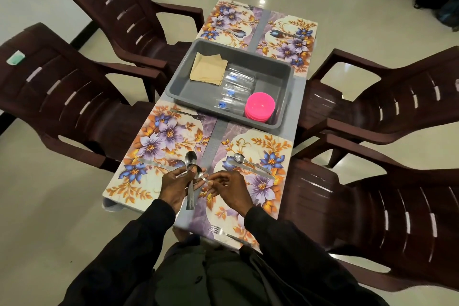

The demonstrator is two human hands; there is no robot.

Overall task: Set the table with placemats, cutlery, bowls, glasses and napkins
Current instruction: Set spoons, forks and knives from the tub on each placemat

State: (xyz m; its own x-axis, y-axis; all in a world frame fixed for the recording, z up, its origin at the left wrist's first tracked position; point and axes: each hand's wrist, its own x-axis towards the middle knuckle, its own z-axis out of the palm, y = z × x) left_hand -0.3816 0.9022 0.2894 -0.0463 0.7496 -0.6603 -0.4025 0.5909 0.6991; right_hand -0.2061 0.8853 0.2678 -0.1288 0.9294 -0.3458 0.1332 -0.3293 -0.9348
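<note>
The left hand (177,181) is curled round a small bunch of spoons (191,159), bowls up and handles hanging down past the palm. The right hand (229,187) sits just beside it, fingers bent, its fingertips (211,179) at the handle end of one of those spoons (whether they actually pinch it, I cannot tell). Both hands hover over the gap between the two near mats.

On the near-left placemat (154,136) a knife (154,164) lies by the left hand and a fork (188,114) lies along the far edge. The near-right placemat (258,191) carries a laid spoon (242,158) beside a second knife (250,170), and a second fork (228,233) at its near edge.

Farther along the table stands a grey tub (198,92) holding folded napkins (208,68), clear glasses (238,89) lying on their sides and stacked pink bowls (259,107). Beyond it lie two far placemats (228,20). Brown chairs (62,87) stand along both sides.
</note>
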